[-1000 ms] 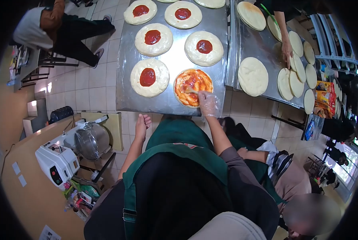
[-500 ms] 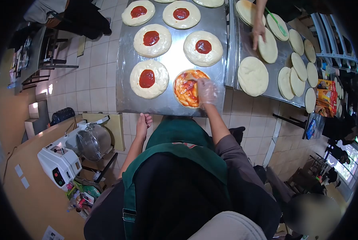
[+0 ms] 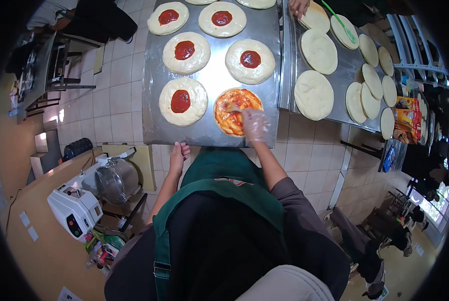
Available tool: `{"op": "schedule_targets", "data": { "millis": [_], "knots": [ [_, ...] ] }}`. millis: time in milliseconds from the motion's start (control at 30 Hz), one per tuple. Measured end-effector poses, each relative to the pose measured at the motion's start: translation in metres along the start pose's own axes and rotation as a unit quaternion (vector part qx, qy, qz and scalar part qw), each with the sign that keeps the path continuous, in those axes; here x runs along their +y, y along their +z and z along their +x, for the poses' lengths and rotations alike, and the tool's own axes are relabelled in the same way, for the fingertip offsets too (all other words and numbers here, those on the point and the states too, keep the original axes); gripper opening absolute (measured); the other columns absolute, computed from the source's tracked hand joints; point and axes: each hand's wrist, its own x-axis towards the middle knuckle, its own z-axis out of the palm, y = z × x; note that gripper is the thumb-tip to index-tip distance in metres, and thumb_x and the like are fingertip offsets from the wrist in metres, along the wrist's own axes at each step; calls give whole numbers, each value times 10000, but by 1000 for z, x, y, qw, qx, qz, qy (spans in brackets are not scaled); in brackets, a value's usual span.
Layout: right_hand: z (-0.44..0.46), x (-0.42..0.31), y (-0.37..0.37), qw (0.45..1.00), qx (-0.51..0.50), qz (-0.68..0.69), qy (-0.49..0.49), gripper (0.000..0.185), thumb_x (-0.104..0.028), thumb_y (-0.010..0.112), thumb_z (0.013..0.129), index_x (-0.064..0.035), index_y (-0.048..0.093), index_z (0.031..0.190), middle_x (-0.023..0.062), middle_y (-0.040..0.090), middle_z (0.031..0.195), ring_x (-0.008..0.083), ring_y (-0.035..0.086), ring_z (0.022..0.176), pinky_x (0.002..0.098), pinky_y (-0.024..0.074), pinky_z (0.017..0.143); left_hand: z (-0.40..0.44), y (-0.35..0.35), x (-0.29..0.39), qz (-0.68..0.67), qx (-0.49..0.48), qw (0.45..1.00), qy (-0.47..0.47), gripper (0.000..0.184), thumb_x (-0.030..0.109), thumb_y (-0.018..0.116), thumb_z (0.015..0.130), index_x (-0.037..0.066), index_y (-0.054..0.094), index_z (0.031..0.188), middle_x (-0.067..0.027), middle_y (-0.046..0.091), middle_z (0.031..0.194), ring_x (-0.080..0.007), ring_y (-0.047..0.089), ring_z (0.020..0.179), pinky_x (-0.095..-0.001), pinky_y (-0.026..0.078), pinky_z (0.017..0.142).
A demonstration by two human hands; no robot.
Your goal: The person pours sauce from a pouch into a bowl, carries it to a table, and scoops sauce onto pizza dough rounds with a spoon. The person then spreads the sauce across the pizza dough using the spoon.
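Observation:
My right hand, in a clear plastic glove, is over the lower right of a sauce-covered dough round. Its fingers are closed around what may be a small spreading tool, which I cannot make out. Orange-red sauce covers most of that round, leaving a pale rim. My bare left hand is at the front edge of the metal table, fingers loosely curled, thumb apart, nothing in it. Close by lies a dough round with a red sauce dollop in its centre. Several similar sauced rounds lie farther back.
On the right, a second metal table holds several plain dough rounds and a green brush. A co-worker's hand is at its far end. A white mixer with a metal bowl stands at left.
My gloved right hand has shifted down and slightly left over the sauced round. The co-worker's hand has released a plain round, now flat on the right table, and moved farther back.

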Motion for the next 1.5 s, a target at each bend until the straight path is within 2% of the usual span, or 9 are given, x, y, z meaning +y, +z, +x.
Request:
{"op": "schedule_targets", "data": {
  "millis": [100, 200, 333, 433, 667, 900, 1033, 1333, 1500],
  "knots": [
    [19, 2, -37, 989, 60, 98, 98, 324, -314, 565, 932, -31, 718, 971, 191, 688, 840, 332, 666, 767, 454, 505, 741, 2, -1, -2, -2, -9, 1000, -1, 581, 514, 303, 1037, 29, 549, 1240, -50, 639, 1056, -120, 578, 865, -285, 461, 765],
    [0, -15, -51, 988, -38, 62, 133, 337, -324, 560, 937, -29, 718, 980, 186, 686, 824, 321, 667, 759, 445, 508, 734, 3, -1, -4, 4, -4, 1000, -4, 576, 511, 304, 1038, 30, 549, 1240, -50, 640, 1061, -118, 578, 861, -279, 463, 757],
    [-32, 14, -8, 995, 21, 92, 27, 323, -349, 561, 932, -79, 737, 907, 149, 678, 785, 283, 657, 714, 417, 504, 691, 3, 2, -4, 2, -6, 1000, -5, 571, 508, 305, 1039, 32, 556, 1231, -48, 641, 1060, -116, 578, 861, -278, 463, 755],
    [-5, 23, -38, 992, 59, -34, 109, 329, -380, 562, 922, -111, 745, 868, 128, 685, 790, 262, 659, 720, 405, 501, 682, 0, 3, -3, 8, -10, 1000, -2, 569, 505, 303, 1040, 32, 560, 1225, -49, 642, 1056, -118, 578, 864, -279, 463, 756],
    [-51, 11, -31, 996, -13, 84, 19, 283, -335, 603, 897, -91, 746, 904, 154, 674, 772, 311, 650, 701, 423, 492, 650, 1, 4, -3, 12, -9, 1000, -1, 571, 508, 299, 1040, 35, 561, 1225, -51, 644, 1056, -122, 581, 867, -278, 460, 761],
    [-10, 49, -47, 991, 98, 55, 68, 260, -322, 596, 903, -111, 745, 941, 127, 692, 875, 318, 660, 821, 448, 507, 736, -3, 1, -5, 22, -16, 1000, -1, 565, 505, 291, 1040, 42, 548, 1237, -60, 644, 1090, -129, 584, 903, -291, 460, 780],
    [-55, 26, -41, 998, -24, -19, 54, 303, -366, 543, 931, -138, 741, 948, 124, 676, 868, 310, 640, 794, 447, 493, 741, -4, 2, -6, 27, -15, 1000, -2, 562, 503, 286, 1041, 45, 549, 1232, -58, 643, 1093, -131, 584, 904, -295, 461, 787],
    [-32, 54, -58, 993, 84, 35, 71, 300, -367, 557, 922, -132, 741, 937, 132, 667, 841, 304, 627, 796, 447, 472, 736, -6, 5, -10, 35, -18, 999, 2, 550, 496, 289, 1042, 50, 553, 1225, -61, 647, 1091, -140, 591, 905, -307, 464, 792],
    [-83, 31, -39, 1000, -15, 5, 22, 300, -355, 552, 927, -123, 743, 925, 121, 661, 816, 301, 617, 783, 441, 468, 744, -8, 9, -12, 29, -17, 999, 7, 551, 501, 294, 1040, 50, 556, 1219, -62, 649, 1087, -144, 595, 907, -312, 465, 801]
  ]
}}
